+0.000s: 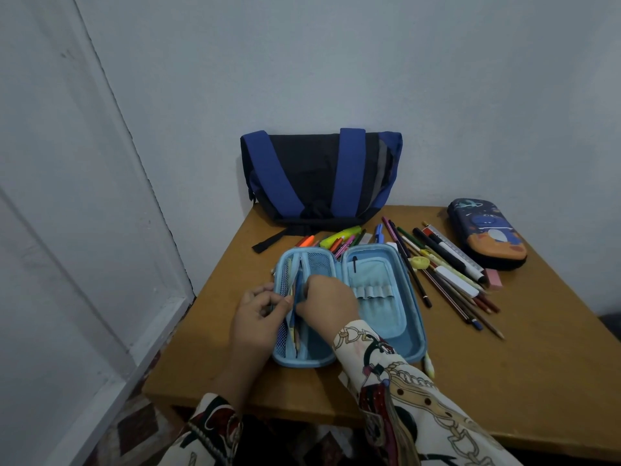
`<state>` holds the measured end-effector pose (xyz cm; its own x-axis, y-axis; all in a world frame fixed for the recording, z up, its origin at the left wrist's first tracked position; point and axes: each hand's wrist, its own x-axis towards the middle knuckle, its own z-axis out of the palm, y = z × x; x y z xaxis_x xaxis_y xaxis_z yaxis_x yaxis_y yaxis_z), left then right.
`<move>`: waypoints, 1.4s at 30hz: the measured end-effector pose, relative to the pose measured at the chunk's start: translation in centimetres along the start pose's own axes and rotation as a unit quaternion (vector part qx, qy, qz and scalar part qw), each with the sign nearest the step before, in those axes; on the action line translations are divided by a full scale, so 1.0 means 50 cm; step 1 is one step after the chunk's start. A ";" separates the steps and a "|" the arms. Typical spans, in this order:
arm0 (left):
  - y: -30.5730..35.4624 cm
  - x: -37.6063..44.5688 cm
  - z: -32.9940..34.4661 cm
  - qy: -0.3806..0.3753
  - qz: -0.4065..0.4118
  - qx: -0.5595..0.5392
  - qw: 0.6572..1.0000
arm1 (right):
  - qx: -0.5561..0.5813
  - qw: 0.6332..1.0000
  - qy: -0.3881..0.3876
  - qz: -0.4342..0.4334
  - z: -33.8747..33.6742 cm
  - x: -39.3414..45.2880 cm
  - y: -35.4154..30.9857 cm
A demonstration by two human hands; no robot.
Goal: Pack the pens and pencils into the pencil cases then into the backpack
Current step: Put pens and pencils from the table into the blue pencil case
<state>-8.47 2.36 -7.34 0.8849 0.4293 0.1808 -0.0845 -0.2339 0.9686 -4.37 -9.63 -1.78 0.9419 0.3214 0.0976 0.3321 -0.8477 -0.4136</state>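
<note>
**Light blue case open; pens going into the left half**

The left hand [257,316] rests at the left rim of the open pencil case [347,307], fingers curled, thumb and forefinger apparently pinching the edge of the mesh pocket [285,274] to hold it open; the exact contact is hard to make out. Just beside it, the right hand [324,302] is closed round a small bundle of pens [294,312] standing in that left half, fingertips hidden below the knuckles.

To do this step well, the person should keep the pocket mouth stretched wide, slide the pens in lengthwise and parallel, and seat them flat so the case can later zip shut.

The case is a moulded hard shell, pale blue, with netting on the left and elastic loops [371,292] on a padded flap on the right. Behind it, against the wall, stands the backpack [319,176], dark fabric with blue straps. To the right, loose pens and pencils [447,274] lie fanned on the brown surface [521,364], slim and rigid, with a pink eraser [493,279] near them. Furthest right lies a closed second pencil case [487,233], dark blue with a printed space pattern.
</note>
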 end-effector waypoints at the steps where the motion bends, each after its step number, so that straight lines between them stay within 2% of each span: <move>1: 0.001 0.000 0.000 0.000 0.000 -0.002 1.000 | 0.005 1.000 0.002 -0.002 -0.001 0.000 -0.001; 8: 0.004 0.001 0.000 0.002 0.004 0.002 1.000 | 0.100 0.995 0.011 -0.004 -0.013 -0.014 0.012; 16: 0.007 -0.004 -0.003 -0.003 0.005 0.004 1.000 | 0.026 0.999 0.028 0.005 0.007 -0.012 0.004; 21: 0.004 -0.002 -0.003 -0.007 0.005 0.010 1.000 | 0.038 0.999 0.031 -0.002 0.005 -0.015 0.004; 24: 0.000 -0.002 -0.002 0.001 0.006 0.003 1.000 | 0.090 0.995 0.036 -0.006 -0.005 -0.019 0.010; 30: -0.003 -0.002 -0.001 0.003 0.008 -0.003 1.000 | 0.168 0.975 0.143 0.035 -0.067 -0.011 0.090; 35: -0.007 -0.001 -0.001 0.000 0.015 0.002 1.000 | 0.106 0.959 0.216 0.152 -0.110 0.023 0.240; 38: -0.005 -0.001 0.000 0.001 0.013 0.001 1.000 | 0.050 0.960 0.191 0.198 -0.109 0.035 0.295; 42: -0.006 -0.002 -0.002 -0.002 0.017 0.005 1.000 | 0.010 0.970 0.108 0.217 -0.103 0.038 0.309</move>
<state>-8.59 2.50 -7.62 0.8833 0.4178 0.2127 -0.1098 -0.2566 0.9603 2.81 -24.27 -3.35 0.9820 -0.1618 0.0973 -0.0968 -0.8741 -0.4759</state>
